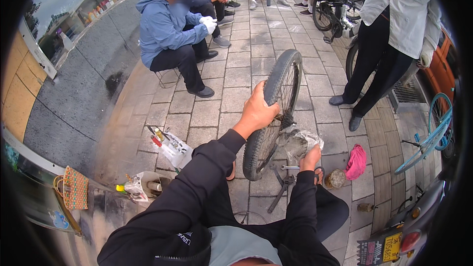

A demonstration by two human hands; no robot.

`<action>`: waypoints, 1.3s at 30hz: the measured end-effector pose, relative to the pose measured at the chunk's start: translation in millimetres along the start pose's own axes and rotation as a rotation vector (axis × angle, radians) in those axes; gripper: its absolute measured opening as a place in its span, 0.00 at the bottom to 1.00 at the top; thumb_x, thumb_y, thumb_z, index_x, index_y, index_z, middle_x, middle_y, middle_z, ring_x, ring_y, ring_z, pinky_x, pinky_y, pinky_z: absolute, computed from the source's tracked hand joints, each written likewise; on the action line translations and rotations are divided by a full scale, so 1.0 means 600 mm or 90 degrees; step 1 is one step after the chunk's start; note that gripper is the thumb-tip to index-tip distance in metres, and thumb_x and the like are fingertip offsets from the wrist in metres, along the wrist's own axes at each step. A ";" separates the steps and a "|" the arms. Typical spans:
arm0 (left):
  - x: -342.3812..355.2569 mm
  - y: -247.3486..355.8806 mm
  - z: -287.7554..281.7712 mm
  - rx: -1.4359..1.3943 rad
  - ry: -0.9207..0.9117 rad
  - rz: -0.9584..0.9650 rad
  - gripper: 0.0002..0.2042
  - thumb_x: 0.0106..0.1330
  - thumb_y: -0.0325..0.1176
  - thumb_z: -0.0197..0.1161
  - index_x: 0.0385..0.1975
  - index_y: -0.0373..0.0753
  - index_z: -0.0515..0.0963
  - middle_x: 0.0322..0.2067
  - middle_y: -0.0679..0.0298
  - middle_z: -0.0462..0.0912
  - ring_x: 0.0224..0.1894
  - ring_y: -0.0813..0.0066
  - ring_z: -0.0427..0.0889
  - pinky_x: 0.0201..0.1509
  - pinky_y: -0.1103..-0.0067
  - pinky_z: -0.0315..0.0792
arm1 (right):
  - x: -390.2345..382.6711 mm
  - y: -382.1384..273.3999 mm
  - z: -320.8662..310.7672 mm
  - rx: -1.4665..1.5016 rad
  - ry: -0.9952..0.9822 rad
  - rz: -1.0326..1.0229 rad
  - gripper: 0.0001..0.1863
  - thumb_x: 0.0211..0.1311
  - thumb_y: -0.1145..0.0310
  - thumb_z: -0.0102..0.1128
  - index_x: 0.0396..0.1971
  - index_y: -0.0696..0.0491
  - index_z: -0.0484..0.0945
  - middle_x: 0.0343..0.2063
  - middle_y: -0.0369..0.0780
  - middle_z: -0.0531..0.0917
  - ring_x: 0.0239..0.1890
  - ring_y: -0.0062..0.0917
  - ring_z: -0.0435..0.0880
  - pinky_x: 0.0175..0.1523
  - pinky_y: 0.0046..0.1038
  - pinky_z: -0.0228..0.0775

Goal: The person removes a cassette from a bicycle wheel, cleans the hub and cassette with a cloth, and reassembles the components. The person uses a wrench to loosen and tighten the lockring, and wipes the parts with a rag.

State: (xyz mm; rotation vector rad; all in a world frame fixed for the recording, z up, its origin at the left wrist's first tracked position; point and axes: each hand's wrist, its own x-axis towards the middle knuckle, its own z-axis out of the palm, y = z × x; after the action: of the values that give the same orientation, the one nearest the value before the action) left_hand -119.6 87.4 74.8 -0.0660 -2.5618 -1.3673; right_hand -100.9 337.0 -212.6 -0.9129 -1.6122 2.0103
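Observation:
Between my arms a bicycle wheel with a black knobbly tyre stands tilted, its cogs facing right. My left hand is wrapped over the tyre's left side, thumb toward the spokes. Close to the cogs, my right hand grips a crumpled clear plastic bag; what the bag holds, if anything, I cannot make out. A shiny spanner and a dark adjustable wrench lie on the paving below. By my right hand are a dirty jar and a pink cloth.
Tools lie on a white sheet at the left, near an open bag and a woven basket. A seated person is ahead left, and another person stands right. A blue bicycle frame and a parked scooter flank the right.

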 end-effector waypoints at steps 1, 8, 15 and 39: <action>-0.003 0.000 0.002 0.007 0.006 0.004 0.44 0.60 0.37 0.71 0.76 0.27 0.58 0.60 0.40 0.80 0.62 0.51 0.82 0.67 0.67 0.74 | 0.003 -0.021 -0.011 -0.056 -0.002 -0.050 0.27 0.77 0.58 0.50 0.50 0.71 0.81 0.50 0.53 0.87 0.50 0.39 0.82 0.60 0.38 0.69; -0.039 0.013 0.013 -0.037 -0.009 -0.012 0.45 0.58 0.40 0.70 0.76 0.30 0.59 0.65 0.42 0.77 0.65 0.47 0.80 0.70 0.62 0.70 | -0.040 -0.178 -0.047 0.105 -0.153 0.028 0.13 0.75 0.60 0.64 0.40 0.56 0.83 0.36 0.36 0.84 0.38 0.22 0.82 0.45 0.27 0.74; -0.044 -0.013 0.006 -0.007 0.009 0.018 0.46 0.59 0.42 0.70 0.76 0.30 0.59 0.68 0.42 0.74 0.69 0.45 0.76 0.74 0.60 0.67 | -0.084 -0.242 -0.099 0.142 -0.192 0.087 0.15 0.70 0.75 0.66 0.54 0.61 0.78 0.45 0.44 0.87 0.43 0.31 0.87 0.50 0.36 0.81; -0.070 -0.072 0.016 -0.362 0.006 0.057 0.40 0.76 0.54 0.65 0.72 0.27 0.59 0.59 0.39 0.75 0.59 0.50 0.80 0.65 0.63 0.74 | -0.352 0.097 -0.151 -0.875 -0.786 0.074 0.25 0.70 0.51 0.61 0.51 0.58 0.87 0.52 0.56 0.87 0.59 0.51 0.85 0.64 0.43 0.75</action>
State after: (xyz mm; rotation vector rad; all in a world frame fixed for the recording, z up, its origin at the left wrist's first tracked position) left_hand -86.9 74.1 24.8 -0.2643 -2.0519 -1.9991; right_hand 116.9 244.6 -229.6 0.1669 -3.8094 1.2077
